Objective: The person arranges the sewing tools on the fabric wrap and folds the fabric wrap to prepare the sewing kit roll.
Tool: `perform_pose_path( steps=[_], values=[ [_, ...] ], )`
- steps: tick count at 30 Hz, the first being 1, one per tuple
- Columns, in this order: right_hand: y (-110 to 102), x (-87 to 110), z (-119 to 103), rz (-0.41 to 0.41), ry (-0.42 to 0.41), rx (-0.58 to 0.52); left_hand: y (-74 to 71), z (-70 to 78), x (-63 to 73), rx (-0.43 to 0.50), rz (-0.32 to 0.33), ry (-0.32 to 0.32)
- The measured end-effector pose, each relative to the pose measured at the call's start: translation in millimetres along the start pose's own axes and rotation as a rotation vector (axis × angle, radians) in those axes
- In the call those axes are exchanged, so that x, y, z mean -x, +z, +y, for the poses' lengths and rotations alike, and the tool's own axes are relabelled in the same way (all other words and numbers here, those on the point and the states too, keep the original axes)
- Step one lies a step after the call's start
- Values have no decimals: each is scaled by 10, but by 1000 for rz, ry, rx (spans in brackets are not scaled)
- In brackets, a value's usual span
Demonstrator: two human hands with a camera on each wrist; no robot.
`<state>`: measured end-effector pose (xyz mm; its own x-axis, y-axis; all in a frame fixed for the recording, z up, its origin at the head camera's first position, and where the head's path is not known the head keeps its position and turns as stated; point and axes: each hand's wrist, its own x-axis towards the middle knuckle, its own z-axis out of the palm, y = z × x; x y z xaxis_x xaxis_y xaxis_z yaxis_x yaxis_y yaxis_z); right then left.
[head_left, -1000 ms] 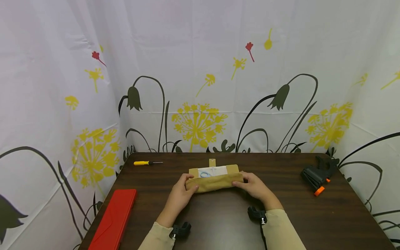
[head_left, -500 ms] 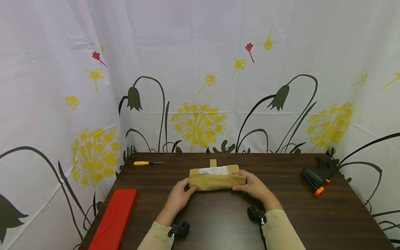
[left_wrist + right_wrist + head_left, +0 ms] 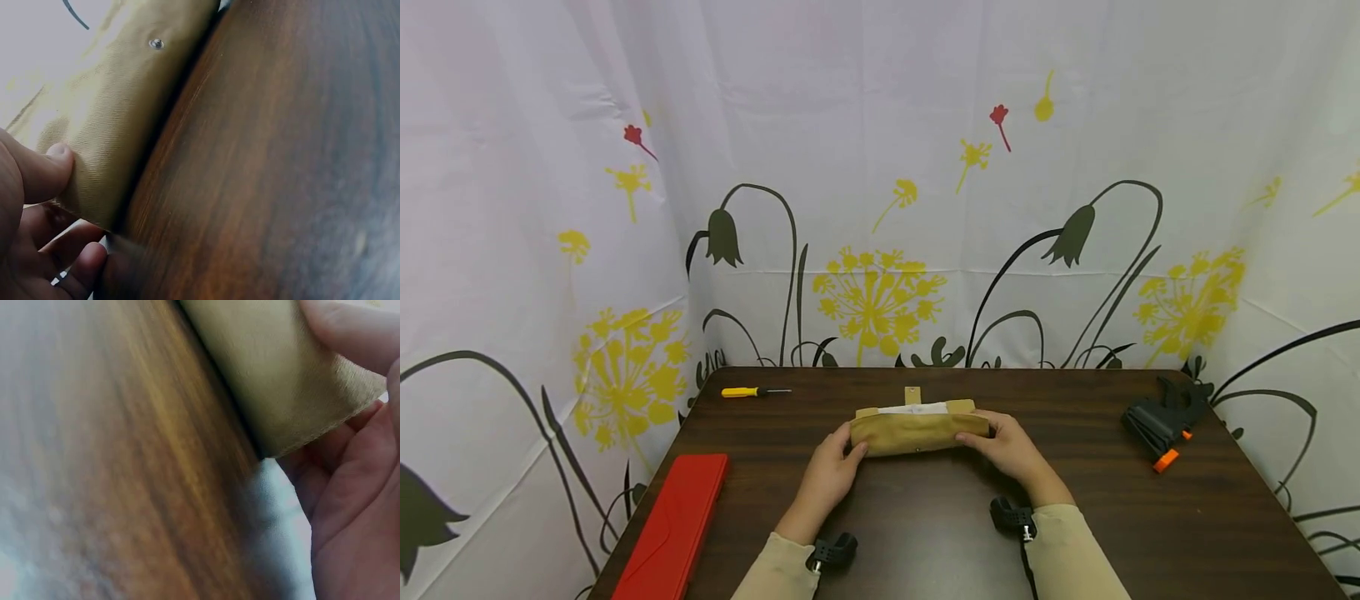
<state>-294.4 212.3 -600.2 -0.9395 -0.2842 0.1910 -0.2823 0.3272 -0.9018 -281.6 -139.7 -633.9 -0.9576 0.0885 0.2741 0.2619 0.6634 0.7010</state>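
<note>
A tan fabric case [image 3: 917, 434], folded over, spans the space between my two hands at the middle of the table. White lining [image 3: 913, 409] shows along its far side, and a narrow strap [image 3: 912, 395] sticks out beyond it. In the left wrist view a small metal snap stud [image 3: 156, 44] sits on the tan fabric. My left hand [image 3: 827, 476] pinches the case's left end, thumb on the near face and fingers behind and below. The right hand [image 3: 1017, 454] grips the other end the same way, as the right wrist view shows. Whatever the fold encloses is hidden.
On the dark wooden table [image 3: 940, 533], a yellow-handled screwdriver [image 3: 752, 392] lies at the back left. A flat red case [image 3: 673, 525] is at the left edge. A black clamp-like tool with orange tips [image 3: 1165, 421] lies at the right. A flowered curtain [image 3: 865, 167] hangs behind.
The case's near part has been turned over away from me, so less white lining shows and the blue marking on it is covered. Both hands have stayed at its ends.
</note>
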Motion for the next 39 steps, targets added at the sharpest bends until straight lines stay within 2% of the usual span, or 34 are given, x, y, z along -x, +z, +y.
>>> perform_pose_path(
  steps=[3,7,11,14,19,23,26,28,31,33,35,37,38,39],
  values=[
    [3,-3,3,4,23,-28,-42,63,9,-11,10,32],
    [-2,-14,18,-5,83,-27,-176,306,58,18,5,56],
    [-7,-24,19,-26,123,12,-253,495,99,41,-35,-5],
    [-7,-30,18,-50,157,19,-259,528,105,13,-70,-34],
    [-3,-29,19,-67,206,53,-260,523,110,-69,-87,-5],
    [-8,-33,-10,-72,206,86,-287,563,120,-132,-93,-9],
    [-11,-39,-27,-69,207,102,-299,577,121,-123,-110,-20],
    [-6,-47,-25,-60,208,112,-298,563,121,-95,-114,-6],
    [7,-52,-26,-51,213,116,-202,395,91,-89,-91,52],
    [17,-55,-29,-42,219,121,-189,389,78,-103,-64,65],
    [26,-53,-36,-37,219,126,-192,427,73,-139,-29,56],
    [32,-54,-37,-31,222,131,-263,591,84,-161,-10,42],
    [34,-55,-37,-30,221,131,-306,682,89,-164,-15,53],
    [35,-56,-39,-29,222,130,-325,729,91,-175,-24,96]
  ],
)
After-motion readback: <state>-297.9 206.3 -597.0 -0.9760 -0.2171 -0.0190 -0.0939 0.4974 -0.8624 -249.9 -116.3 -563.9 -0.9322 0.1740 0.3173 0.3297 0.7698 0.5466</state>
